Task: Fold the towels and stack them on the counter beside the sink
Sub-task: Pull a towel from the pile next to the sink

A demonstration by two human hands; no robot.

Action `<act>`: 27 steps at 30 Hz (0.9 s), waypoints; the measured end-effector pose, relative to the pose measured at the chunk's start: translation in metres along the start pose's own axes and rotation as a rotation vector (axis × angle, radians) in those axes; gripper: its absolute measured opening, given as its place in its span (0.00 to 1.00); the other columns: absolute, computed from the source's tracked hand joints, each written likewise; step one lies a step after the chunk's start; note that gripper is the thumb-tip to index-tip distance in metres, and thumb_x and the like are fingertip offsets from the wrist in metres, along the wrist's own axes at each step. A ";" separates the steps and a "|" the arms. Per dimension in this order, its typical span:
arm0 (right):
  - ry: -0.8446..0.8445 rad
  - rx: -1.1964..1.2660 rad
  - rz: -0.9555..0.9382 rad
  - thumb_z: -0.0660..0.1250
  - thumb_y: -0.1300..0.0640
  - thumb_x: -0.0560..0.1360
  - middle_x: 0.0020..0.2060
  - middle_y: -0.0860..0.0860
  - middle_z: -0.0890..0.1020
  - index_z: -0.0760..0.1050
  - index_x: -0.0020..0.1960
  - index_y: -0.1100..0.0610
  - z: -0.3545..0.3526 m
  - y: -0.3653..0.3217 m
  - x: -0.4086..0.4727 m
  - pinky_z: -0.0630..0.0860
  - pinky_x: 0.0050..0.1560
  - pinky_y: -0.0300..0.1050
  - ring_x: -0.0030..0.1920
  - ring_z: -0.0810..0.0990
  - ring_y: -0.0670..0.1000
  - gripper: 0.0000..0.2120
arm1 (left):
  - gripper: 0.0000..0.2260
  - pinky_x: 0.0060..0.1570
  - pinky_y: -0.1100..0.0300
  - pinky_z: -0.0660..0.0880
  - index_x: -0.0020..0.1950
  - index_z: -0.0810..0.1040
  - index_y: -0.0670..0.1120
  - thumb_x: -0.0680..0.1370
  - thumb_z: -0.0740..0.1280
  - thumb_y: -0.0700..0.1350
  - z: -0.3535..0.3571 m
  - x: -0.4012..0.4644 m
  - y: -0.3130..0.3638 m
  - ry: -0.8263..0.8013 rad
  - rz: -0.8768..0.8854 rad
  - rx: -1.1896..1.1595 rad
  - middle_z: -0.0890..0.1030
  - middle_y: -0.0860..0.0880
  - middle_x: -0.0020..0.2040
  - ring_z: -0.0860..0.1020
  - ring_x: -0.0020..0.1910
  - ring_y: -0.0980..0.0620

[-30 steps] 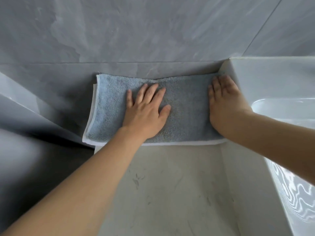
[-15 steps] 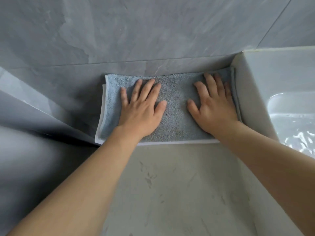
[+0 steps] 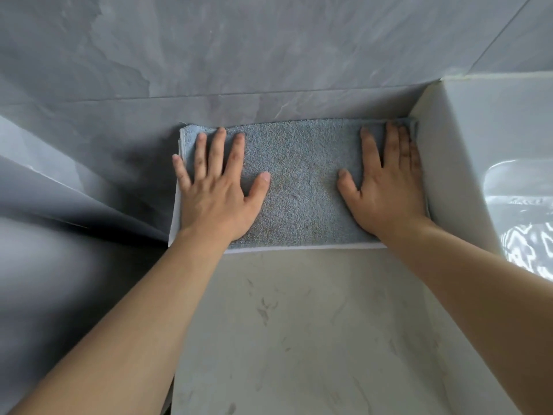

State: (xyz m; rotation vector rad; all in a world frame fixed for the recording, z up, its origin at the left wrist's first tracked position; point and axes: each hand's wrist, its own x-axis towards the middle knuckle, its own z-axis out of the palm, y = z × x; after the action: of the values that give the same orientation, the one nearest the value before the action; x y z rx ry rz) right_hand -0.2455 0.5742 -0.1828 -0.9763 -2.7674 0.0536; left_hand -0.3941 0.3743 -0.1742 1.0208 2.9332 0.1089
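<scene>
Towel: a folded blue-grey towel lies flat on the pale surface, its long axis running left to right along the grey wall.
Under it: a white layer (perhaps another towel) shows at the near and left edges.
Sink: the sink holds nothing I can make out; its side touches the towel's right end.
Left hand: flat, fingers spread wide, pressing the towel's left end.
Right hand: flat, fingers straight, pressing the right end.

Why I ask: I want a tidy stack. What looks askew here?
Only a small thing: the white towel under the blue-grey towel sticks out along the left and near edges, so the two are not flush. Both the left hand and right hand press flat on top.
</scene>
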 end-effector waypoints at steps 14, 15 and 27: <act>0.004 -0.009 -0.017 0.48 0.37 0.76 0.75 0.67 0.57 0.57 0.78 0.58 0.002 0.002 0.000 0.50 0.76 0.57 0.76 0.55 0.64 0.37 | 0.41 0.77 0.43 0.39 0.81 0.42 0.43 0.77 0.41 0.68 0.004 -0.001 -0.004 -0.005 -0.091 0.045 0.41 0.46 0.82 0.37 0.80 0.42; 0.012 -0.005 -0.015 0.48 0.38 0.76 0.75 0.67 0.57 0.57 0.78 0.57 0.002 0.002 0.000 0.50 0.76 0.57 0.76 0.55 0.64 0.36 | 0.40 0.77 0.43 0.38 0.81 0.42 0.43 0.77 0.41 0.68 0.004 0.000 -0.004 -0.009 -0.088 0.047 0.41 0.46 0.82 0.36 0.79 0.42; 0.117 0.181 -0.206 0.53 0.50 0.78 0.75 0.63 0.62 0.62 0.75 0.65 -0.036 -0.022 -0.073 0.51 0.76 0.62 0.76 0.59 0.62 0.30 | 0.32 0.78 0.43 0.42 0.79 0.56 0.37 0.81 0.47 0.56 -0.018 -0.059 0.018 0.204 -0.034 -0.032 0.53 0.40 0.81 0.48 0.81 0.42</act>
State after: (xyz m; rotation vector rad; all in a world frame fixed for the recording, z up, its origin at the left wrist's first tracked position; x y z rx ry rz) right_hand -0.1966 0.5104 -0.1580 -0.6263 -2.6833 0.2048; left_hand -0.3381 0.3510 -0.1542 1.0119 3.1173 0.2741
